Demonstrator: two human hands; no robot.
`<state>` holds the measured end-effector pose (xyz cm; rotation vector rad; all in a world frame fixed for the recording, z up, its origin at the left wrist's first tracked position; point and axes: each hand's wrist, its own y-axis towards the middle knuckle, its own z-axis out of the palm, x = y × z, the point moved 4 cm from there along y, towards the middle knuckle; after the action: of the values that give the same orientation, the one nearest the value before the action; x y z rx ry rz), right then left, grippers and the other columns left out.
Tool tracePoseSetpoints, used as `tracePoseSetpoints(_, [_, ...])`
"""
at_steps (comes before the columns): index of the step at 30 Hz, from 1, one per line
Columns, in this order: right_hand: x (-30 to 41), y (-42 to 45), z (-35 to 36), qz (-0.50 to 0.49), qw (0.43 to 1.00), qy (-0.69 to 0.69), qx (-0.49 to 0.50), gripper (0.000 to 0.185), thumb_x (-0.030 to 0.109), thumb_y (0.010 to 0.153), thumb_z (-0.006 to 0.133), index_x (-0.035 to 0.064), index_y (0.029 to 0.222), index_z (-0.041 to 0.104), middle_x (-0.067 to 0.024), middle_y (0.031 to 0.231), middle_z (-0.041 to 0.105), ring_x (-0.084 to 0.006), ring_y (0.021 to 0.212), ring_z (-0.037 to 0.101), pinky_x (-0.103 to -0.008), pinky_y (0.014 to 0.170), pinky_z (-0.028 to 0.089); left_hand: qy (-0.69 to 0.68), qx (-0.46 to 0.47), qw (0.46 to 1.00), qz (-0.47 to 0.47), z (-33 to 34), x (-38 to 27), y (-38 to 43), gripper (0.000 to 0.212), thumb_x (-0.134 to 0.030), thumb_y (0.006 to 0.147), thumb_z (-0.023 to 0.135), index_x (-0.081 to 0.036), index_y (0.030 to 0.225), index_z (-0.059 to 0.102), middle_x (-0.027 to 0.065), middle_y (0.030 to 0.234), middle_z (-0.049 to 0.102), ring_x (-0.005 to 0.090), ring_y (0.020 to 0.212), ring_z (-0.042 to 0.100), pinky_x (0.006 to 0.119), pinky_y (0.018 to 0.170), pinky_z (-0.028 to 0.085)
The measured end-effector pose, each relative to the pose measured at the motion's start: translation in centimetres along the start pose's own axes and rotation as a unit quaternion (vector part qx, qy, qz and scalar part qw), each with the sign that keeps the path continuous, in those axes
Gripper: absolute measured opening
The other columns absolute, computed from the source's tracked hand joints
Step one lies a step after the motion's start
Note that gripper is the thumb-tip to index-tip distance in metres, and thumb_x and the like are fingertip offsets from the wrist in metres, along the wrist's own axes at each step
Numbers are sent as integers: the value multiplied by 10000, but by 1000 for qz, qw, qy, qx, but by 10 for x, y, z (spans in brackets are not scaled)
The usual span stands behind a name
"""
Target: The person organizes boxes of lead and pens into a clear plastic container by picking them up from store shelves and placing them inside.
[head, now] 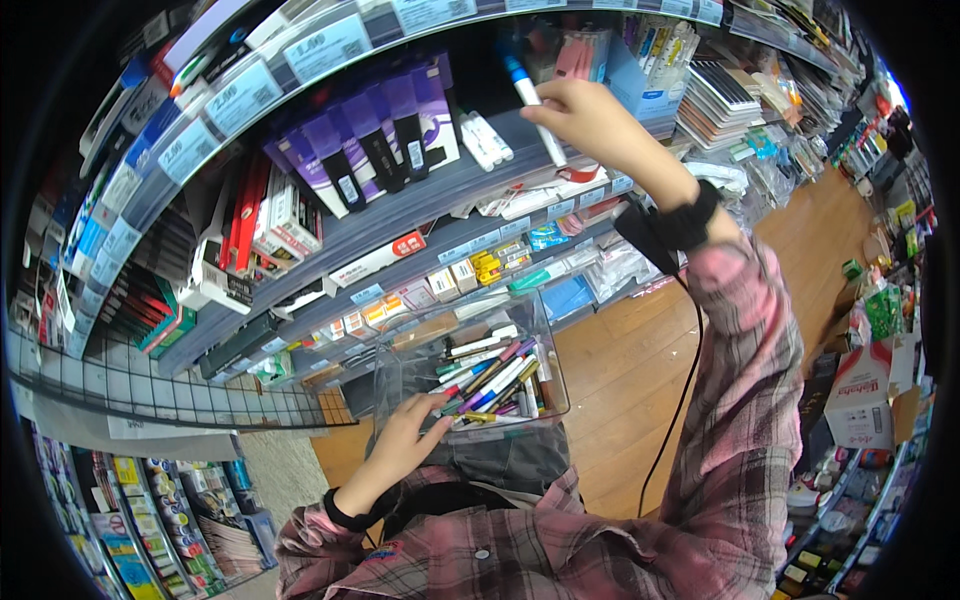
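My right hand (pixel 577 112) is shut on a white marker (pixel 529 94) with a blue cap, held upright but tilted at the front of a shelf (pixel 450 184). Just left of it, a small bundle of white markers (pixel 486 141) lies on that shelf. In front of my body is a clear plastic bin (pixel 555 367) holding many loose markers (pixel 491 375) with caps of mixed colours. My left hand (pixel 409 435) reaches over the bin's near left side, thumb and fingers apart, fingertips against the nearest markers. Nothing is plainly gripped in it.
Purple-and-white boxes (pixel 375 142) with black strips stand left on the shelf. Price-tagged shelf edges (pixel 322 49) curve overhead. A wire rack (pixel 225 397) is at lower left. Stacked notebooks (pixel 720 97) lie right. A black cord (pixel 686 375) hangs beside my right arm; a carton (pixel 862 397) sits far right.
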<state>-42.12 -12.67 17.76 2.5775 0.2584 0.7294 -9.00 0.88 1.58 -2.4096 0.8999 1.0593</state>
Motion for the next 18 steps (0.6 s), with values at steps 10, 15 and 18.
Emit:
tracePoseSetpoints(10, [-38, 54, 67, 147, 978, 25, 144, 437, 243, 801, 570, -63, 1108, 518, -161, 690, 610, -197, 494, 591, -291, 461, 492, -18, 10, 999, -28, 9, 1, 12, 290, -159, 825, 572, 7, 1058, 525, 160, 916, 570, 284, 855, 575, 340, 741, 452])
tracePoseSetpoints(15, [-46, 48, 73, 145, 975, 70, 151, 438, 260, 810, 551, -61, 1106, 530, -164, 690, 605, -193, 483, 572, -288, 448, 480, -28, 6, 999, -45, 9, 2, 15, 284, -142, 823, 570, 8, 1060, 524, 162, 908, 576, 276, 829, 586, 332, 728, 457])
tracePoseSetpoints(18, [-46, 44, 73, 133, 977, 89, 141, 418, 274, 818, 544, -58, 1071, 555, -162, 676, 601, -192, 473, 563, -289, 453, 470, -33, 3, 998, -47, 10, 3, 16, 284, -135, 820, 572, 8, 1060, 524, 163, 894, 577, 273, 813, 588, 331, 720, 459])
